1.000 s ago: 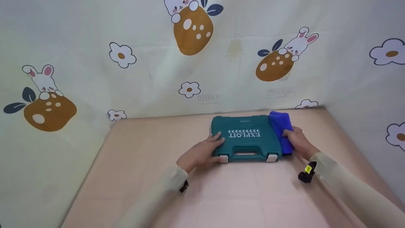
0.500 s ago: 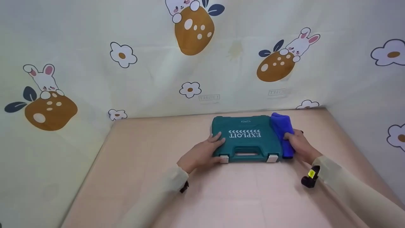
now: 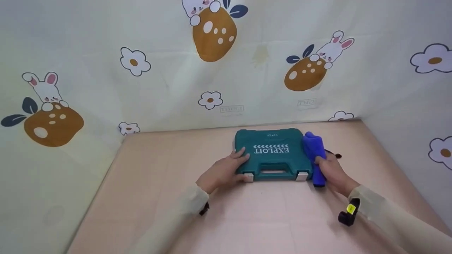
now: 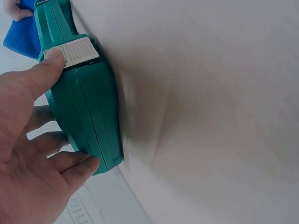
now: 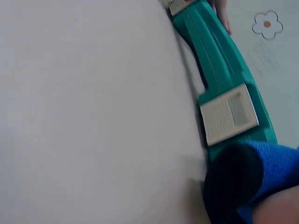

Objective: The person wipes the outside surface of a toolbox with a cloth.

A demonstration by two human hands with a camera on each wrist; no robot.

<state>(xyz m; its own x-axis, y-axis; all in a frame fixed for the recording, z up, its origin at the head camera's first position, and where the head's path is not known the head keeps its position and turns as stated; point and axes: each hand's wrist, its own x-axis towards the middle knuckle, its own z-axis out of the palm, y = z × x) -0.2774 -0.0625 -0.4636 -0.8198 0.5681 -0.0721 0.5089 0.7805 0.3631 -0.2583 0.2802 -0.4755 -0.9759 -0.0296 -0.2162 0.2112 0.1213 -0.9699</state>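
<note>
A green hard plastic case (image 3: 272, 141) lies flat on the table, with white EXPLOIT lettering upside down in the head view. My left hand (image 3: 224, 171) holds its left end; the left wrist view shows the thumb on a pale latch (image 4: 78, 52) and bent fingers along the end wall. A bunched blue cloth (image 3: 314, 146) with a dark edge lies against the case's right side. My right hand (image 3: 333, 173) grips this cloth, thumb on top. In the right wrist view the cloth (image 5: 275, 163) covers the case's near right corner, beside the other latch (image 5: 229, 114).
The pale table (image 3: 169, 158) meets a patterned sheet (image 3: 169, 88) at the back and sides. A small dark tip on a thin strand (image 3: 338, 156) shows beyond my right hand. Black wrist cameras (image 3: 348, 213) sit below the sleeves.
My right hand has drawn the cloth toward me along the case's right side, its dark end now past the front edge. My left hand and the case hold still.
</note>
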